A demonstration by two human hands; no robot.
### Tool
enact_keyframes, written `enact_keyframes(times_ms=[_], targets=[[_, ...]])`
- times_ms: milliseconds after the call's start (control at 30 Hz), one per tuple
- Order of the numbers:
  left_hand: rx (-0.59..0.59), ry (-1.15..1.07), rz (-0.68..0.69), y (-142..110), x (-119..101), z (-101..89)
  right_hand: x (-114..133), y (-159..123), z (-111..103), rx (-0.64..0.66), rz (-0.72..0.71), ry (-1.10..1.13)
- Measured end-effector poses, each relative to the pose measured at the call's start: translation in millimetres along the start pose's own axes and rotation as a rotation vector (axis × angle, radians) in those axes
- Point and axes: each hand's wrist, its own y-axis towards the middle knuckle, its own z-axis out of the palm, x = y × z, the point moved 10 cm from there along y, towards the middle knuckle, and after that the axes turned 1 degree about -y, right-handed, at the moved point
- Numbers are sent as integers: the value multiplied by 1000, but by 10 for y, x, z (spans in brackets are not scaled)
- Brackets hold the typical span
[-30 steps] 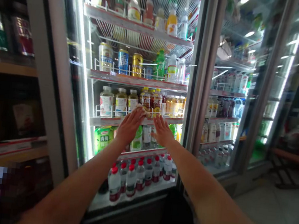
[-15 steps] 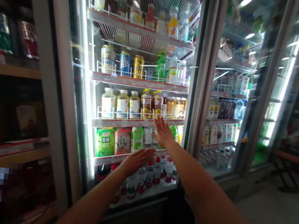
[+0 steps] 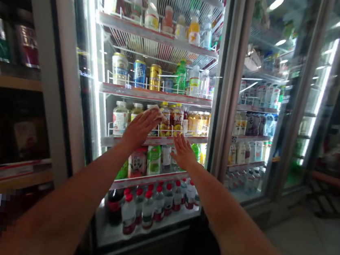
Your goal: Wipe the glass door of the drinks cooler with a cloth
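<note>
My left hand [image 3: 141, 128] is raised in front of the fridge's glass door, fingers stretched up and to the right. A pale crumpled cloth [image 3: 159, 113] shows at its fingertips, mostly hidden under the hand, pressed toward the glass. My right hand [image 3: 184, 153] lies flat against the door with its fingers spread, lower and to the right of the left one. Behind the glass, dark tea bottles with yellow caps [image 3: 171, 119] stand between and above the hands.
A metal door frame [image 3: 229, 109] runs upright at the right, with another drinks fridge beyond it. Red-capped water bottles [image 3: 148, 211] fill the bottom shelf. Wooden shelves [image 3: 12, 81] with drinks are at the left. A folding stool [image 3: 325, 190] stands on the floor far right.
My left hand moved down to the lower shelves' level, then back up and left to the tea bottles' level with the cloth. My right hand stays pressed in place.
</note>
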Motion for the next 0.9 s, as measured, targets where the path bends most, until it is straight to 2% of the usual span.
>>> enact_keyframes(times_ms=[133, 233, 333, 433, 533, 633, 700, 767, 833, 900], targets=[[-37, -46, -65, 183, -4, 4, -9, 11, 10, -16, -3, -21], [-37, -31, -32, 83, -115, 105, -6, 4, 10, -40, -18, -20], [-34, -7, -15, -306, -269, 263, -3, -4, -9, -54, -27, -12], [-36, -1, 19, -918, -521, 473, -14, 6, -4, -10, -6, 1], [29, -31, 146, -1498, -907, 786, -14, 24, -1, 32, 6, 5], [74, -59, 295, -1800, -1289, 1055, -10, 34, -14, 24, 3, -4], [91, -86, 369, -1816, -1477, 1173, -17, 35, -13, 15, 3, -10], [113, -101, 412, -1734, -1570, 1239, -24, 34, -17, -1, 1, -17], [117, -107, 447, -1619, -1556, 1224, -29, 34, -12, -3, -1, -21], [123, -108, 474, -1507, -1420, 1148, -30, 36, -9, 1, -6, -23]])
